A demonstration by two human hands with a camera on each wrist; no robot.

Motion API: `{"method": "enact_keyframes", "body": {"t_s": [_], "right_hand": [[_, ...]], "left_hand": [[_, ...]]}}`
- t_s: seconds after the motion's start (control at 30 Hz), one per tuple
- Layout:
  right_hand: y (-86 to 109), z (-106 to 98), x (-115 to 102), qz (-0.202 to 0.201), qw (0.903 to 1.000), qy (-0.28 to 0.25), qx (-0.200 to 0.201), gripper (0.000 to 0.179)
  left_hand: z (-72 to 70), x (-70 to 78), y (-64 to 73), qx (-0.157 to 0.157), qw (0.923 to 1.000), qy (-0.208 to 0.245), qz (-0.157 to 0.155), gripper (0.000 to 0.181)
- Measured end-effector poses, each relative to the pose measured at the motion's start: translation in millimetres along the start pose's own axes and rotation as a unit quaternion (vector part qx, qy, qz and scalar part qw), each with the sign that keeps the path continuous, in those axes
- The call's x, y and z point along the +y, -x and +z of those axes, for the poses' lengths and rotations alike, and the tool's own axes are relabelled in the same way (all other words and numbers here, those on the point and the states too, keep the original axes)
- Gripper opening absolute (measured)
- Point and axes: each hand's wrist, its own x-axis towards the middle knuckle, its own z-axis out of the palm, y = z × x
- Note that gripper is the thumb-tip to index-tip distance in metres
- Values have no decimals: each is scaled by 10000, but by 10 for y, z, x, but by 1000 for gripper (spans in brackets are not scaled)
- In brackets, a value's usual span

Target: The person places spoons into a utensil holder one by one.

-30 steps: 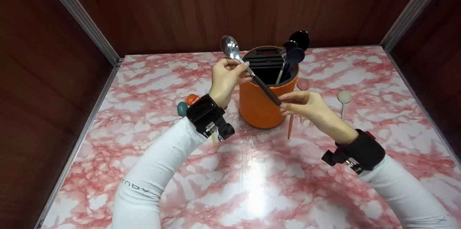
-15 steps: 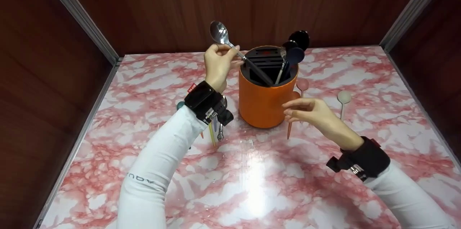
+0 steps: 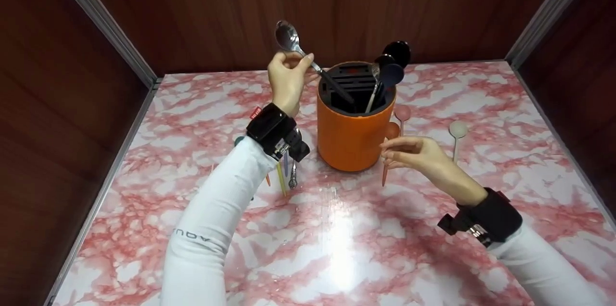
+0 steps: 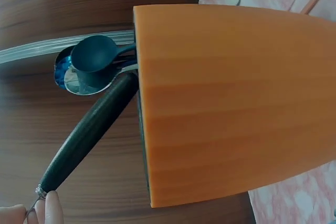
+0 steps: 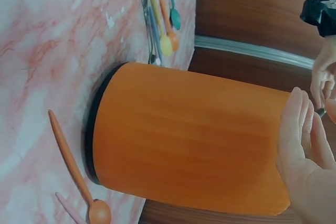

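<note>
My left hand point(image 3: 287, 80) pinches a spoon point(image 3: 287, 36) by its neck, above the left rim of an orange cutlery holder point(image 3: 353, 145). The spoon has a shiny metal bowl pointing up and left. Its dark handle point(image 4: 89, 132) slants down, its end inside the holder's front opening in the head view. A dark blue spoon point(image 3: 391, 75), a black spoon point(image 3: 398, 52) and a slim silver piece of cutlery point(image 3: 372, 92) stand in the holder's right side. My right hand point(image 3: 417, 153) is beside the holder's lower right side, fingers loosely bent, holding nothing.
On the table right of the holder lie an orange spoon point(image 5: 100, 212), a pink spoon point(image 3: 402, 112) and a pale spoon point(image 3: 458, 129). Left of it are a yellow spoon point(image 5: 166, 44), a teal spoon point(image 5: 175, 20) and others, partly behind my left wrist. Wood-look panels enclose the table.
My right hand has let go of the handle end and drawn slightly right and down. The left hand has moved up and left, bringing the spoon's handle from before the holder into its opening.
</note>
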Motion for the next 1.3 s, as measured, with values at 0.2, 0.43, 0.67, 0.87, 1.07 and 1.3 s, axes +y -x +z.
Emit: {"method": "enact_keyframes", "body": {"t_s": [0.2, 0.43, 0.67, 0.87, 1.07, 1.3], "right_hand": [[15, -23, 70, 102, 9999, 2, 14, 35], [39, -39, 128, 108, 9999, -44, 32, 40], [62, -39, 169, 125, 9999, -28, 109, 36], [68, -54, 199, 189, 9997, -57, 140, 38], [64, -71, 235, 159, 9993, -302, 131, 31], [80, -79, 267, 212, 9989, -386, 173, 34]], "left_hand": [[-17, -79, -1, -73, 9989, -414, 229, 17], [-43, -193, -9, -134, 9971, -649, 361, 20], [-32, -296, -32, -204, 9955, -854, 356, 20], [-20, -354, -51, -274, 9885, -1446, 343, 15], [-21, -382, -56, -396, 9700, -2357, 442, 12], [-53, -408, -59, -520, 9510, -2990, 593, 16]]}}
